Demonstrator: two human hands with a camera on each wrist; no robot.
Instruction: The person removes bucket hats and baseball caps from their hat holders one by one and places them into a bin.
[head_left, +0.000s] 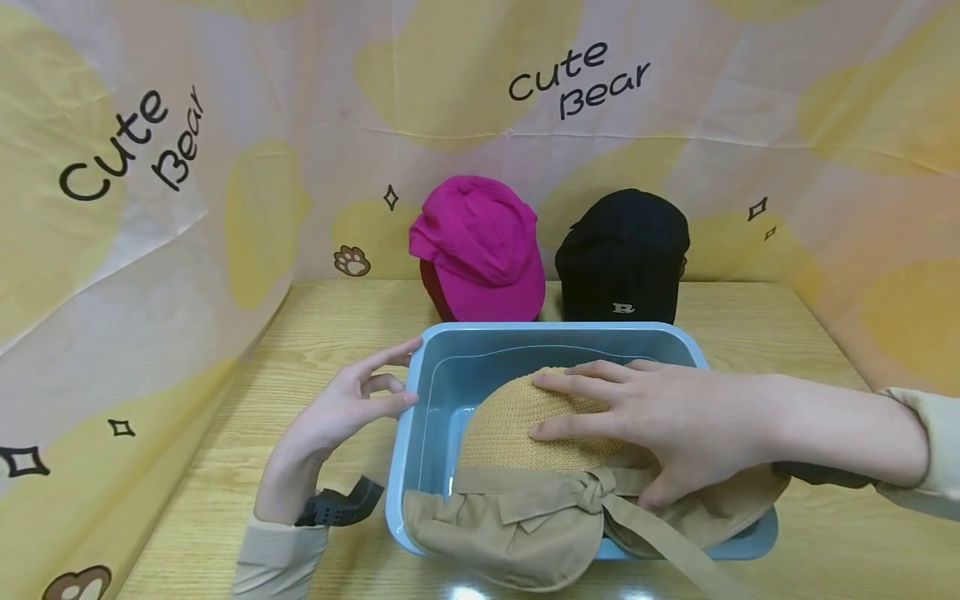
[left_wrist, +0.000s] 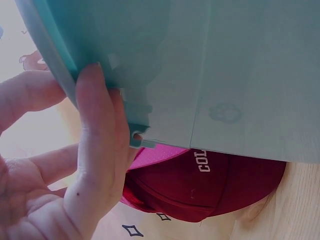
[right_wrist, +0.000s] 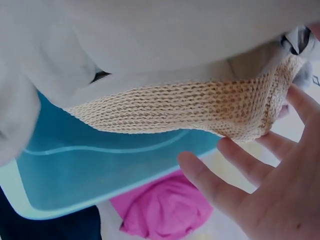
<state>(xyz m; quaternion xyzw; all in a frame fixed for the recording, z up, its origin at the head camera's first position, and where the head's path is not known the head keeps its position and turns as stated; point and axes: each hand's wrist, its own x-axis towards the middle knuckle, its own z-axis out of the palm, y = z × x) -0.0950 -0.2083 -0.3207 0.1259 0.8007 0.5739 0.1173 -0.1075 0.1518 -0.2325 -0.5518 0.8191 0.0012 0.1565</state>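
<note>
A straw sun hat [head_left: 502,425] with a tan cloth brim and a tied bow lies in a light blue plastic basin [head_left: 562,327]. Its brim hangs over the basin's near edge, and a ribbon end trails forward. My right hand [head_left: 697,417] rests on the crown, fingers spread and fairly straight. In the right wrist view the fingertips touch the woven straw [right_wrist: 175,107]. At the basin's left side, my left hand [head_left: 352,404] pinches the rim. The left wrist view shows its fingers [left_wrist: 97,115] against the basin's wall just below the rim.
Behind the basin stand a bright pink cap [head_left: 480,242] and a black cap [head_left: 622,250], side by side against a printed cloth backdrop [head_left: 450,67]. The basin sits on a wood-grain table [head_left: 322,325]. Cloth also rises at the left and right.
</note>
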